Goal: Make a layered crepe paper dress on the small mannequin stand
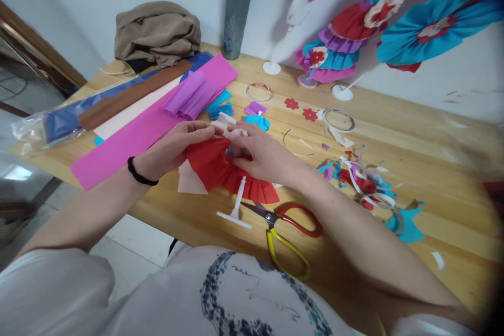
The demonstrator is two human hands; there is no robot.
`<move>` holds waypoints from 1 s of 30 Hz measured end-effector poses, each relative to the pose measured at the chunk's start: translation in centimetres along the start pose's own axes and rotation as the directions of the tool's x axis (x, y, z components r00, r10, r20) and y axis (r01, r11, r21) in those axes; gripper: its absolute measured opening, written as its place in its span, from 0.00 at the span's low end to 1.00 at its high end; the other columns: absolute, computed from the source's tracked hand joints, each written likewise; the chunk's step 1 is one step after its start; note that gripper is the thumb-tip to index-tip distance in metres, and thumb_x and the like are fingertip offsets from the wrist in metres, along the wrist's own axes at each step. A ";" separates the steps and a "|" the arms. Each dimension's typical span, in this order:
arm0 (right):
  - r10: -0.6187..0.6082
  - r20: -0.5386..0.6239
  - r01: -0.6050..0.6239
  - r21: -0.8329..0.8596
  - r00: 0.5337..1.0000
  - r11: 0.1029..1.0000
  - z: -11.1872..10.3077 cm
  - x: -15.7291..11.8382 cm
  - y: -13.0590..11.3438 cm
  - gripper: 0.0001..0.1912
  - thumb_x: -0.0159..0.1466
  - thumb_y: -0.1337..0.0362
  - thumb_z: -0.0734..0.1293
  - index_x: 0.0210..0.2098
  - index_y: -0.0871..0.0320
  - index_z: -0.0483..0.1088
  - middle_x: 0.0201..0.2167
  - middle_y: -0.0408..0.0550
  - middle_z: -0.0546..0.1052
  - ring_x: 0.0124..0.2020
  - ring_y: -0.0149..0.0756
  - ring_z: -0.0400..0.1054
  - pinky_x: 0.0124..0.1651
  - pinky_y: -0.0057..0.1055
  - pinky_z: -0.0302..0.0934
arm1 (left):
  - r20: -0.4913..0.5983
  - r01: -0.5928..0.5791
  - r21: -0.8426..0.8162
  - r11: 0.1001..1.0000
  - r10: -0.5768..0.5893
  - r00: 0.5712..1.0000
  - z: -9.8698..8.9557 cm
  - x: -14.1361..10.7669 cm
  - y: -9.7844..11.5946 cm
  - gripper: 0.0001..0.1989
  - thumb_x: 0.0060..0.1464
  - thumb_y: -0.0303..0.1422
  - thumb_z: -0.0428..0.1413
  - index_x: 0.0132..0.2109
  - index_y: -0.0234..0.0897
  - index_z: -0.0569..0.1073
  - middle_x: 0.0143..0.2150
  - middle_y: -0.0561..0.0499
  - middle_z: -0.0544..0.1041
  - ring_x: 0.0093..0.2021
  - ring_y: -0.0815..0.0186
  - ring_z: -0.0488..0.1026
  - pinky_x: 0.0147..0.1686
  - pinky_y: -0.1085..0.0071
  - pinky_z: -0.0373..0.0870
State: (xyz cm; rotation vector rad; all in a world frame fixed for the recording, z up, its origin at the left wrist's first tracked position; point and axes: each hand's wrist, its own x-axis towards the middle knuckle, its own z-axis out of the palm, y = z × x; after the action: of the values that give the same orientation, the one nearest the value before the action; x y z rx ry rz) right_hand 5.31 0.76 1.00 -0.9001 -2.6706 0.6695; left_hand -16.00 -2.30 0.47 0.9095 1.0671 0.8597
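Note:
A gathered red crepe-paper skirt (pixel 214 168) fans out around a white plastic stand (pixel 238 199), which tilts over the table's near edge. My left hand (pixel 183 142) is closed on the skirt's upper left edge, thumb and fingers pinched together. Curled fingers of my right hand (pixel 262 152) press the gathered top from the other side, beside a small white form mostly hidden by the hands. Below the skirt lie open scissors (pixel 271 218) with one red and one yellow handle. A pale paper piece (pixel 191 178) shows under the skirt's left side.
Long pink crepe paper (pixel 129 149) and a plastic-wrapped brown and blue bundle (pixel 114 102) lie left. Behind stand a bottle (pixel 237 16), brown cloth (pixel 157 34) and paper-dressed figures (pixel 342 44). Tape rolls (pixel 338 119), red paper flowers (pixel 291 103) and scraps (pixel 362 184) lie right.

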 end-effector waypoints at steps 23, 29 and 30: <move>-0.079 0.067 0.090 -0.184 0.995 0.979 1.3 -0.2 0.0 0.23 0.56 0.84 0.59 0.42 0.60 0.76 0.61 0.56 0.70 0.68 0.51 0.57 0.66 0.57 0.57 | -0.038 0.135 0.136 0.981 -0.131 0.991 0.2 -1.4 0.0 0.13 0.46 0.35 0.66 0.37 0.33 0.77 0.30 0.50 0.78 0.26 0.71 0.71 0.24 0.77 0.65; 0.040 0.064 -0.015 -0.341 0.997 0.940 0.6 -0.2 -1.5 0.14 0.60 0.79 0.63 0.42 0.68 0.77 0.62 0.67 0.69 0.68 0.60 0.55 0.66 0.57 0.56 | -0.045 0.143 0.085 0.986 -0.139 0.989 -0.1 -1.4 -0.2 0.12 0.44 0.34 0.67 0.37 0.34 0.77 0.32 0.50 0.79 0.29 0.68 0.73 0.28 0.73 0.68; 0.049 0.064 -0.023 -0.355 0.997 0.934 0.5 -0.2 -1.6 0.14 0.60 0.78 0.64 0.43 0.69 0.77 0.61 0.68 0.69 0.68 0.61 0.56 0.66 0.57 0.56 | -0.050 0.147 0.076 0.986 -0.143 0.988 -0.1 -1.4 -0.2 0.12 0.45 0.34 0.66 0.37 0.35 0.77 0.33 0.50 0.79 0.30 0.68 0.74 0.29 0.72 0.69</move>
State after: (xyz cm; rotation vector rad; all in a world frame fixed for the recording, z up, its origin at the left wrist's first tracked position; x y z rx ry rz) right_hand 4.46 -0.63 1.35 -1.0300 -2.9005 0.2282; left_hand -16.42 -3.60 0.73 0.8709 1.1982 0.7236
